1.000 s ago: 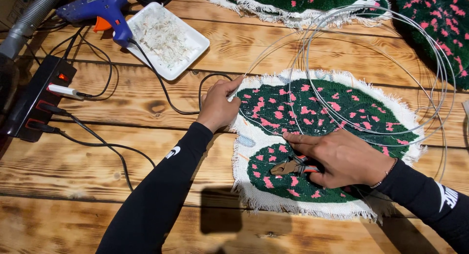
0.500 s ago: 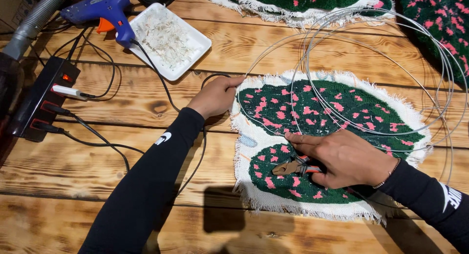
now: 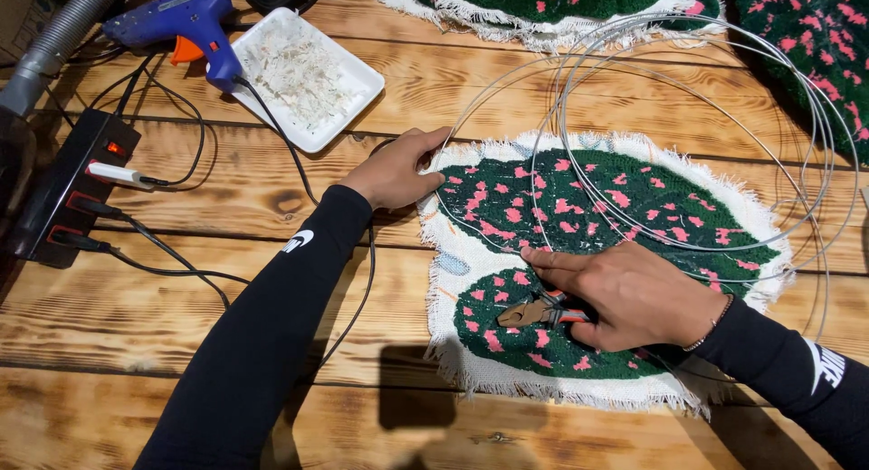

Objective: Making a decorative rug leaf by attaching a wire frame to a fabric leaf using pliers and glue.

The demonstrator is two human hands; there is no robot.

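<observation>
Fingers of the left hand pinch the frayed white edge of the green tufted rug piece with pink flecks, which lies right of the wooden plank table's centre. Right hand lies on the rug, fingers curled shut around orange-handled pliers, index finger extended flat. Loops of thin silver wire lie over the rug's far half. Judged step: fitting wire along the border; what follows calls for steady edge tension.

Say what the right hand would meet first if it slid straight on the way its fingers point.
The right hand points left across the green-and-pink tufted piece. It would likely cross the white fringed edge, then bare wooden table.
</observation>
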